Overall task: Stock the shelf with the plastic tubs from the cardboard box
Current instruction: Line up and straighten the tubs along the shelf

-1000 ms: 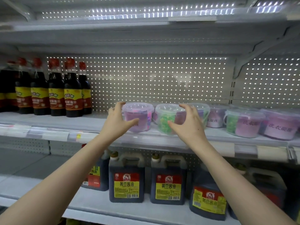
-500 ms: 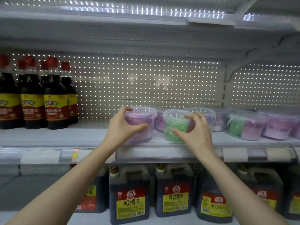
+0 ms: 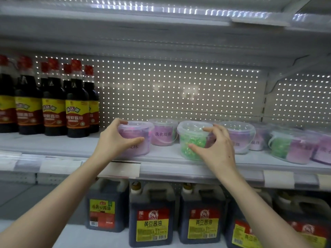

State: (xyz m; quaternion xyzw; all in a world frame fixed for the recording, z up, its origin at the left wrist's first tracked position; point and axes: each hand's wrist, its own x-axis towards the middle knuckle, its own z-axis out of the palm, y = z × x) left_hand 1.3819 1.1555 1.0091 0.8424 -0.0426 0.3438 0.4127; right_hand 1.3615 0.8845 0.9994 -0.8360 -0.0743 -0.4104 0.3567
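Two tubs are held at the front edge of the shelf (image 3: pixel 53 144)! The pink tub (image 3: pixel 138 138) is clasped by the left hand (image 3: pixel 116 140), thumb and fingers curled round its wall. The green tub (image 3: pixel 191 140), just beside it on the shelf, is pinched by the right hand (image 3: pixel 216 149). Light, stiff, slick plastic is judged likely, so a grip round the wall is favoured, not the lid.

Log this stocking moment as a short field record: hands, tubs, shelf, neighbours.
left hand: holds the pink tub, thumb in front, fingers on its rim
right hand: holds the green tub, thumb in front, fingers at its rim
placement: both upright on the shelf, near its front edge
other tubs: behind and in a row rightward
neighbours: soy sauce bottles at left, same shelf; soy sauce jugs below
cardboard box: not in view
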